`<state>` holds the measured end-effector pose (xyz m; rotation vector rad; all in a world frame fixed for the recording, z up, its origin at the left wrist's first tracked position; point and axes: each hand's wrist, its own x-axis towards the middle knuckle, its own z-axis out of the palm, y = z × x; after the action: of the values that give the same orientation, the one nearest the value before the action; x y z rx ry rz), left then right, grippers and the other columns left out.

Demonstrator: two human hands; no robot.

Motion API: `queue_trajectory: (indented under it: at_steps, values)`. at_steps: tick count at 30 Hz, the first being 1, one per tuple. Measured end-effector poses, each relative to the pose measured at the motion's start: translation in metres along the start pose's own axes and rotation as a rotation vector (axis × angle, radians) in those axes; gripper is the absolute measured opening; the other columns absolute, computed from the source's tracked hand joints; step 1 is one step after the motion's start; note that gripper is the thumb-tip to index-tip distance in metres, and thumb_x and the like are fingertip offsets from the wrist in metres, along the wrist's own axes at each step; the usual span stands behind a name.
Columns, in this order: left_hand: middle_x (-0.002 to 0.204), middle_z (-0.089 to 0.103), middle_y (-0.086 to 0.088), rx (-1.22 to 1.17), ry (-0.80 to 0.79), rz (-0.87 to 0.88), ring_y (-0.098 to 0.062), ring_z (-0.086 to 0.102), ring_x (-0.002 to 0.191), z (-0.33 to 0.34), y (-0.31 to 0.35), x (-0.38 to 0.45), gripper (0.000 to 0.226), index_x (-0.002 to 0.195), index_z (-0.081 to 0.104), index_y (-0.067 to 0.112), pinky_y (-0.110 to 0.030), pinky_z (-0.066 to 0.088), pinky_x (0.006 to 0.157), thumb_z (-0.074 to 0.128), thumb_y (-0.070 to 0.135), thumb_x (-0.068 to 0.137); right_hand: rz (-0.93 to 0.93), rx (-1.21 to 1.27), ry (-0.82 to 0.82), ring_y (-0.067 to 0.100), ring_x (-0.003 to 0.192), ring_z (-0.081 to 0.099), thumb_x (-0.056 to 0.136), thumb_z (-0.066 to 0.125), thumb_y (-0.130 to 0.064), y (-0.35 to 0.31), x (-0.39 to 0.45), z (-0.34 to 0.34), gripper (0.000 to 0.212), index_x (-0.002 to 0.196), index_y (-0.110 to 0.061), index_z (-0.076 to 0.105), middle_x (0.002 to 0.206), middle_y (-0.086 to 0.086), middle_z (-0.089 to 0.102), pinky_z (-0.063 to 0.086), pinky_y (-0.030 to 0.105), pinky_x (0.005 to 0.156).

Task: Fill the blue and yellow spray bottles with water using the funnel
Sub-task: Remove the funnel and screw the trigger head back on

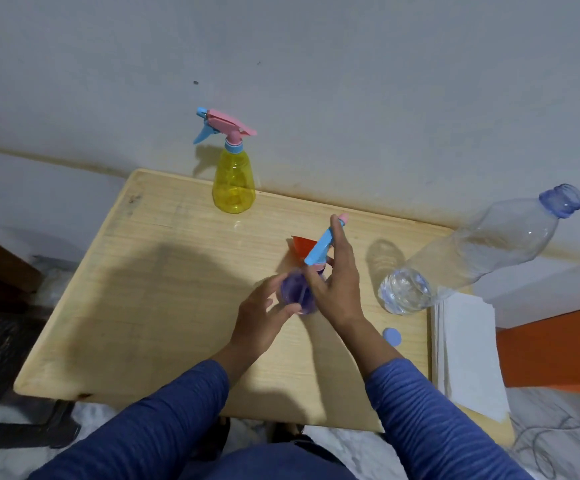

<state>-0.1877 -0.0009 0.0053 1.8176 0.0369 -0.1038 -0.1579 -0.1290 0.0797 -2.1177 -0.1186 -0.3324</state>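
Note:
The blue-purple spray bottle stands in the middle of the wooden table. My left hand wraps its body from the left. My right hand grips its blue and pink spray head at the bottle's neck. An orange-red funnel lies on the table just behind the bottle, partly hidden by the spray head. The yellow spray bottle stands at the table's far edge with its pink and blue head on. A large clear water bottle stands uncapped to the right, with a little water at its bottom.
A blue bottle cap lies on the table near my right forearm. A stack of white paper sheets covers the table's right end. A grey wall rises right behind the table. A dark stool stands at left.

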Motion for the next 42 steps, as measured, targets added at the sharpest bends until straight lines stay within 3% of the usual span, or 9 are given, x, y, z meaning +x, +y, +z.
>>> queue_trajectory:
  at_steps: [2,6,9,13,15,21,26,33,42]
  values:
    - [0.12,0.054,0.014,0.079,0.073,0.015,0.003,0.051,0.102,-0.008,-0.005,-0.004,0.05,0.125,0.05,0.029,-0.008,0.037,0.082,0.071,0.022,0.079,0.004,0.064,0.029,-0.011,0.125,0.037,0.086,0.059,-0.007,-0.003,0.011,-0.007,0.079,0.14,-0.043,0.014,0.144,-0.032,0.024,0.047,0.033,0.097]
    - [0.132,0.049,0.006,0.276,0.223,-0.012,-0.002,0.044,0.112,-0.029,-0.023,-0.01,0.048,0.129,0.049,0.021,-0.017,0.034,0.091,0.064,0.032,0.085,0.099,0.397,0.047,0.02,0.11,0.057,0.091,0.044,-0.007,-0.014,0.027,-0.015,0.059,0.142,-0.031,0.026,0.128,0.013,0.05,0.051,0.028,0.088]
    - [0.14,0.043,-0.002,0.447,0.383,-0.098,-0.017,0.043,0.125,-0.042,-0.036,-0.016,0.047,0.128,0.05,0.017,-0.026,0.032,0.101,0.061,0.035,0.086,0.286,0.659,-0.063,0.014,0.09,0.065,0.097,0.044,-0.01,-0.022,0.038,-0.015,0.04,0.134,-0.026,0.041,0.103,0.004,0.066,0.054,0.024,0.07]
    - [0.152,0.023,-0.003,0.732,0.445,-0.284,-0.022,0.018,0.141,-0.052,-0.041,-0.021,0.05,0.136,0.04,0.02,-0.048,0.014,0.113,0.045,0.044,0.092,0.615,0.911,-0.335,0.02,0.074,0.067,0.1,0.039,-0.024,-0.021,0.045,-0.009,0.032,0.131,-0.026,0.048,0.107,0.01,0.067,0.049,0.025,0.048]
    - [0.156,0.014,-0.004,0.814,0.434,-0.371,-0.022,0.005,0.144,-0.052,-0.048,-0.024,0.052,0.141,0.032,0.022,-0.049,0.005,0.114,0.032,0.047,0.095,0.67,0.851,-0.473,0.029,0.081,0.068,0.1,0.038,-0.031,-0.015,0.045,-0.004,0.029,0.125,-0.033,0.052,0.102,0.005,0.072,0.046,0.026,0.053]
    - [0.152,0.027,-0.006,0.894,0.518,-0.361,-0.024,0.017,0.142,-0.047,-0.055,-0.027,0.063,0.138,0.037,0.025,-0.05,0.009,0.113,0.019,0.053,0.085,0.731,0.631,-0.689,0.029,0.082,0.069,0.096,0.039,-0.04,-0.001,0.04,0.019,0.03,0.121,-0.034,0.055,0.105,0.016,0.07,0.042,0.022,0.05]
    - [0.151,0.031,-0.006,0.921,0.513,-0.373,-0.025,0.02,0.142,-0.048,-0.057,-0.026,0.061,0.137,0.04,0.025,-0.05,0.013,0.112,0.022,0.052,0.085,0.738,0.574,-0.704,0.028,0.073,0.068,0.095,0.04,-0.043,0.008,0.033,0.032,0.035,0.115,-0.024,0.062,0.092,0.019,0.067,0.039,0.024,0.046]
    - [0.151,0.03,-0.006,0.933,0.524,-0.367,-0.025,0.02,0.142,-0.047,-0.057,-0.026,0.059,0.136,0.039,0.025,-0.05,0.013,0.112,0.024,0.051,0.085,0.677,0.529,-0.688,0.027,0.068,0.069,0.099,0.037,-0.034,0.019,0.029,0.042,0.032,0.111,-0.02,0.064,0.078,0.013,0.067,0.044,0.045,0.072]
    - [0.153,0.027,-0.008,0.915,0.538,-0.384,-0.023,0.018,0.143,-0.046,-0.059,-0.025,0.076,0.145,0.023,0.008,-0.046,0.011,0.115,0.021,0.053,0.084,0.694,0.514,-0.679,0.024,0.065,0.068,0.098,0.038,-0.035,0.011,0.03,0.039,0.032,0.116,-0.023,0.061,0.09,0.016,0.067,0.044,0.028,0.052]
